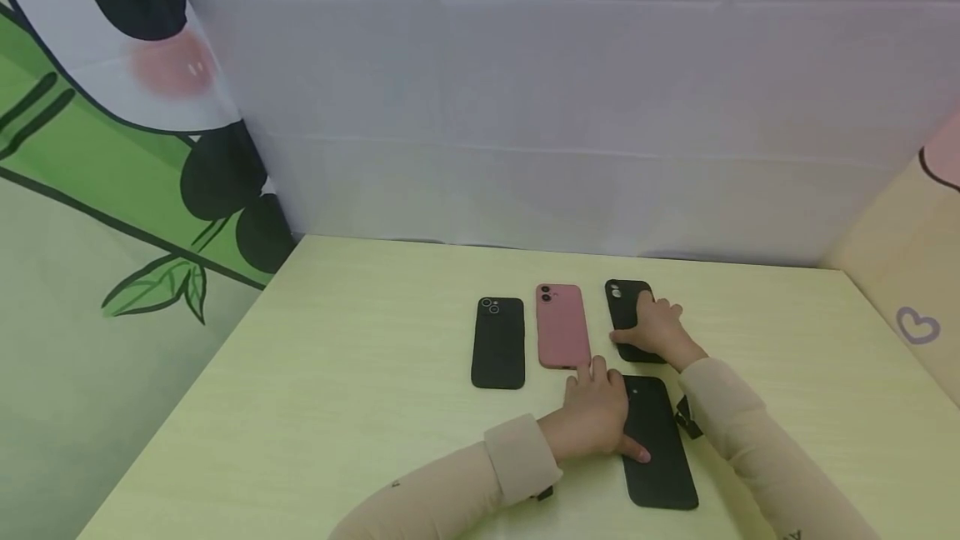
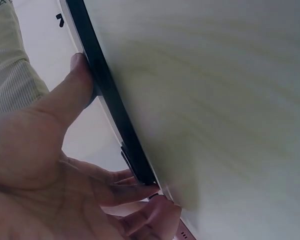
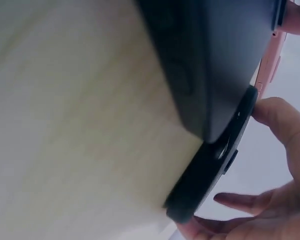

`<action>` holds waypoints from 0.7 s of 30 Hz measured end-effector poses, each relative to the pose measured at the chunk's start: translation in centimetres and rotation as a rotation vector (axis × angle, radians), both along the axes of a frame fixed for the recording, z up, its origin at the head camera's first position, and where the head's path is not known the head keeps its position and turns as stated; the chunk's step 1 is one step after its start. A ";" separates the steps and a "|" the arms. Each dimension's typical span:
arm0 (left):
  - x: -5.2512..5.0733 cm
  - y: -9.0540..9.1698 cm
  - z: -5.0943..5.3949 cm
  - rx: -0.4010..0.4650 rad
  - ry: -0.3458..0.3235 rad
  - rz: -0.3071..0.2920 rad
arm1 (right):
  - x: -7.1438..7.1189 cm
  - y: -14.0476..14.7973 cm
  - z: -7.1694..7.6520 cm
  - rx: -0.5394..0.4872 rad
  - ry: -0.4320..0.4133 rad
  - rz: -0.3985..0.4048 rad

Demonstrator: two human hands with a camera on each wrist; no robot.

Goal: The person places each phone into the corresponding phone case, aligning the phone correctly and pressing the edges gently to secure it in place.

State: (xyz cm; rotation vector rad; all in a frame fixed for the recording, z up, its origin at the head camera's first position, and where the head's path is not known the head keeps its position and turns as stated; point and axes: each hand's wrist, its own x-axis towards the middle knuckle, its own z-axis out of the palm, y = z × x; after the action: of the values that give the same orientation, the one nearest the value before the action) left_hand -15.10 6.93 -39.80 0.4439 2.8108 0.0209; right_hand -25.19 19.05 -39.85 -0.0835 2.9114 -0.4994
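My left hand (image 1: 596, 413) lies over the left edge of a large black phone (image 1: 660, 448), its thumb resting on the phone's upper face. Its other fingers point forward, near the lower end of a pink phone (image 1: 562, 327). In the left wrist view the thumb (image 2: 80, 70) touches the black phone (image 2: 115, 105), seen edge-on. Farther back, my right hand (image 1: 660, 327) grips a smaller black phone (image 1: 621, 315) with two round lenses, its thumb at the left edge. The right wrist view shows thumb and fingers at opposite sides of that phone (image 3: 205, 170).
Another black phone (image 1: 498, 348) with two lenses lies left of the pink one. All lie on a pale wooden table (image 1: 360, 357). A pale wall sheet (image 1: 525, 107) stands behind the table, with a patterned wall (image 1: 135, 190) at the left.
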 end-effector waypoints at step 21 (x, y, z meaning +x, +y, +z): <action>-0.6 -0.5 0.8 0.138 -0.110 0.089 | 0.2 0.1 0.2 -0.017 0.045 -0.021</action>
State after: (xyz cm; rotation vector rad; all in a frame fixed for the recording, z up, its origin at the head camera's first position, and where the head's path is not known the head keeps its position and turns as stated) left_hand -15.75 6.41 -39.04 0.3371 2.7282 0.2515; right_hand -24.96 19.16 -39.60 -0.0668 2.9547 -0.5333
